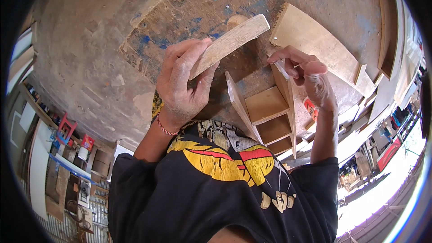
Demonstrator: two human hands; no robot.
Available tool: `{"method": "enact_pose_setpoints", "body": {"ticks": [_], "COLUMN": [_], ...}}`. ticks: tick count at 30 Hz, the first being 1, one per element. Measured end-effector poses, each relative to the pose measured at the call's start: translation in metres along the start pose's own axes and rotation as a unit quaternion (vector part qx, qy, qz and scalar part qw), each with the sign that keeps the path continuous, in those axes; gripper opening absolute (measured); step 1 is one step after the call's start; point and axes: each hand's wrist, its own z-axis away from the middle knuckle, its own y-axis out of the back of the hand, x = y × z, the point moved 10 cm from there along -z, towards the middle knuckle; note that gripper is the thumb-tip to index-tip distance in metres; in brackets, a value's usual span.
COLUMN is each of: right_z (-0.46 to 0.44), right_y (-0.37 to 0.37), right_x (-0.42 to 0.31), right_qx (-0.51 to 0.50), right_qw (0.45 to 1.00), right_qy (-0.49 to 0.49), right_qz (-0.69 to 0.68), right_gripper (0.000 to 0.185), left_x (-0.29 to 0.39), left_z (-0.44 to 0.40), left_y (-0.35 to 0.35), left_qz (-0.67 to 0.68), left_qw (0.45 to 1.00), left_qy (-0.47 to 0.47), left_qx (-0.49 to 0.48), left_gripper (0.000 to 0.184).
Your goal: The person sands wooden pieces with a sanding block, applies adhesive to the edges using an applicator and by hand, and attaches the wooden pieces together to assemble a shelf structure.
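Note:
A pale, flat wooden strip (234, 42) is gripped between the thumb and fingers of my left hand (182, 78), slanting up to the right. Below it and to the right stands a small wooden shelf unit (268, 104), with two long side panels and several cross shelves, close to my chest. The fingertip of my right hand (306, 69) is at the upper end of the unit's right side panel (282, 78). Its index finger reaches out, the other fingers are loosely bent, and the thumb stands apart. Nothing shows in that hand.
A worn, blue-stained wooden board (180, 22) lies under the work. Beyond my right hand is a broad pale plywood piece (319, 40). An orange-labelled container (310, 108) stands beside my right forearm. A red stool (66, 128) is at the far left.

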Motion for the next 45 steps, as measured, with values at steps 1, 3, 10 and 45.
{"method": "enact_pose_setpoints", "body": {"ticks": [1,3,10,45], "right_z": [0.002,0.008,0.025,0.027], "right_y": [-0.001,-0.001,0.007,-0.002], "right_x": [0.005,0.004,0.004,0.021], "right_qx": [-0.009,-0.012,-0.024,0.086], "right_qw": [0.999,0.997,0.974,0.961], "right_qy": [-0.017,-0.032,-0.018,-0.045], "right_qz": [-0.029,-0.066,-0.225,-0.261], "right_gripper": [0.112,0.115,0.118,0.117], "left_x": [0.0,0.0,0.0,0.013], "left_z": [0.0,0.0,0.0,-0.003], "left_y": [0.0,0.0,0.0,-0.007], "left_qz": [0.001,0.0,-0.001,-0.021], "left_qw": [1.0,1.0,1.0,0.999], "left_qy": [0.004,0.001,-0.005,-0.017], "left_qx": [-0.003,-0.004,-0.003,-0.032], "left_gripper": [0.036,0.036,0.036,0.035]}}
